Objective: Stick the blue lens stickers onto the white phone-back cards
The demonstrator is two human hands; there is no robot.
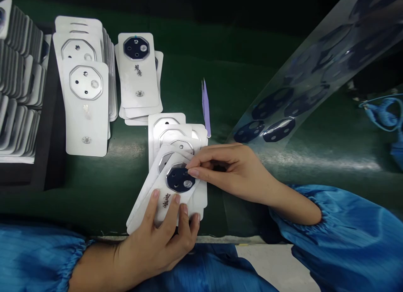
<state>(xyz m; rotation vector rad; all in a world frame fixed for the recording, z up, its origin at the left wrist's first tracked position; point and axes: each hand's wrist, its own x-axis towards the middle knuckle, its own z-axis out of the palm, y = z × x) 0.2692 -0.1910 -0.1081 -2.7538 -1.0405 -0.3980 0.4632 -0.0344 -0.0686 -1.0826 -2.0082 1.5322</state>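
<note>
Several white phone-shaped panels lie fanned in a pile near the table's front edge. On the top panel point(160, 191) a dark blue octagonal film point(178, 180) with round holes covers the camera area. My left hand point(168, 237) rests on the lower part of this panel, fingers spread. My right hand point(228, 170) pinches at the film's upper right edge, thumb and index finger together; whatever lies between the fingertips is too small to make out. Purple tweezers point(206, 109) lie just beyond the pile.
A clear sheet with dark octagonal films point(279, 130) slants up to the right. White panels stand stacked at the back left point(86, 124) and back centre point(140, 80). A dark tray point(53, 157) of panels is far left; a blue coiled cord point(385, 113) is far right.
</note>
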